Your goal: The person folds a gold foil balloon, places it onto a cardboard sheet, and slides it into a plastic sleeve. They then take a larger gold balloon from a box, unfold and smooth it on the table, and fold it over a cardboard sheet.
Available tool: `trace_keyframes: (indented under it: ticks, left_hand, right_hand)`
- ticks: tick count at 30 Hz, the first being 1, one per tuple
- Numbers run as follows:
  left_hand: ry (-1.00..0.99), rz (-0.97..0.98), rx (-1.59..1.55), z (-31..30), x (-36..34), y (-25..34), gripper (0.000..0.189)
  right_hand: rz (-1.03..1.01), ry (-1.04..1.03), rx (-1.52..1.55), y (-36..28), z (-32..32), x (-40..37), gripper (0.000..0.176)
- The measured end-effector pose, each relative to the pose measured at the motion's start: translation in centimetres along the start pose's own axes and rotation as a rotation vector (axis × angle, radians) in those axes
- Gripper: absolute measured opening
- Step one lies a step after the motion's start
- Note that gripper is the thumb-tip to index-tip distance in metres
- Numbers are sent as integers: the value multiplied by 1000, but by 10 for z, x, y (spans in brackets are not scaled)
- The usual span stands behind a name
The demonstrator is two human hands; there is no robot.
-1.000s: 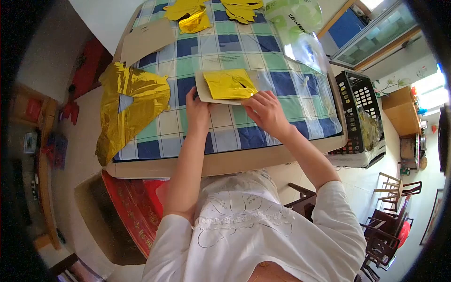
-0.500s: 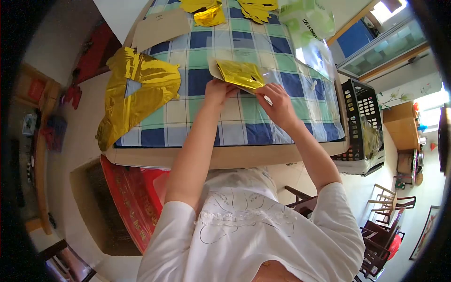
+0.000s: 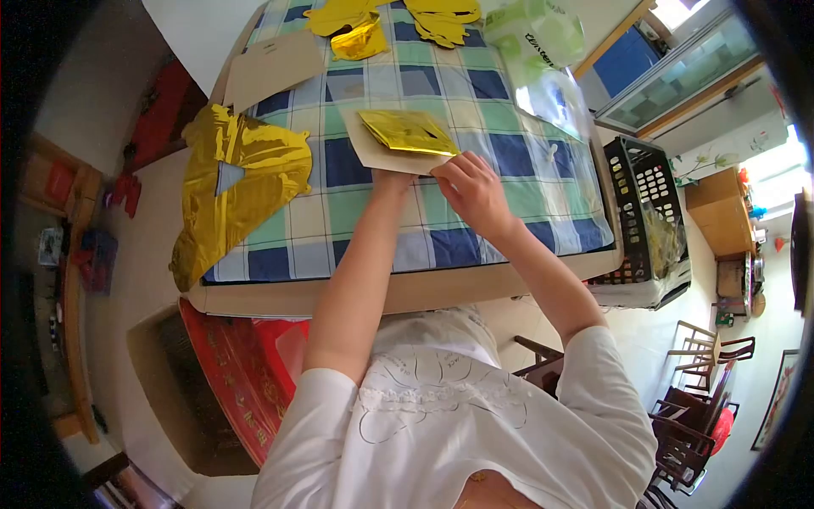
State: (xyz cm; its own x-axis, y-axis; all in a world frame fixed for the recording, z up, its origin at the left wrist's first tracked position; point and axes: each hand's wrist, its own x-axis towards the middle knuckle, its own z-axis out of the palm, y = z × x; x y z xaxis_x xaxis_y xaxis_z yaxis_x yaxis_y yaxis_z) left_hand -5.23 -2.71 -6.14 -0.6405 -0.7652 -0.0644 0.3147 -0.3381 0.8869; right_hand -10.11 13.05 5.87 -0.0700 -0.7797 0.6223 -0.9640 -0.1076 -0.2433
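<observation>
A folded gold foil balloon point(image 3: 407, 132) lies flat on a tan cardboard sheet point(image 3: 386, 159), held above the checkered cloth. My left hand point(image 3: 391, 180) is under the sheet's near edge and supports it, its fingers mostly hidden below. At the near right corner, my right hand point(image 3: 475, 192) pinches the cardboard with its thumb and fingers, close to the foil's edge. Clear plastic shows faintly around the sheet. To the left, a larger gold foil piece point(image 3: 242, 182) with an opening in it spreads over the edge of the bed.
Another cardboard sheet point(image 3: 273, 69) lies at the far left of the checkered cloth point(image 3: 339, 222). Several gold foil pieces point(image 3: 359, 37) are at the far side, beside a green and white plastic package point(image 3: 536, 38). A black plastic crate point(image 3: 632, 208) stands right; an open cardboard box point(image 3: 182, 386) is lower left.
The cardboard has turned so more of its near face shows, with the foil lying toward its far side. My left hand has slid further underneath. The whole view has shifted slightly.
</observation>
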Motion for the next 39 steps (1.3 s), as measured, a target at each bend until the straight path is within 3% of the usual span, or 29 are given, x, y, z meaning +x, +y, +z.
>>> trace_keyframes:
  ticks: [4, 6, 9, 11, 17, 20, 23, 26, 34, 39]
  left_hand:
    - [-4, 175, 301, -3, 19, -24, 53]
    - [-18, 167, 171, -2, 19, -25, 51]
    - [-44, 67, -264, 5, 13, -14, 46]
    - [-17, 49, -221, 9, 7, -8, 42]
    - [-88, 52, -490, 16, -3, -8, 37]
    - [-3, -37, -484, 33, -11, 5, 39]
    - [68, -84, -457, 38, 1, -18, 39]
    - [39, -301, -384, 38, -15, 3, 36]
    - [59, -313, -281, 40, -48, 8, 37]
    - [254, -187, -212, 7, -54, 24, 38]
  right_hand:
    - [-13, 10, -5, -2, -1, 2, 17]
    - [-29, -9, -15, -3, -4, 2, 17]
    - [1, -19, -27, -2, -1, -1, 17]
    - [34, -9, -60, 2, 2, -7, 18]
    - [35, 32, -58, 10, -1, -13, 17]
    - [24, 26, -74, 9, 0, -11, 17]
    - [19, 31, -84, 11, -2, -7, 17]
    - [19, 36, -103, 16, 3, -9, 17]
    - [44, 1, -121, 14, 10, -9, 18]
    - [48, 19, -158, 17, 5, -15, 19]
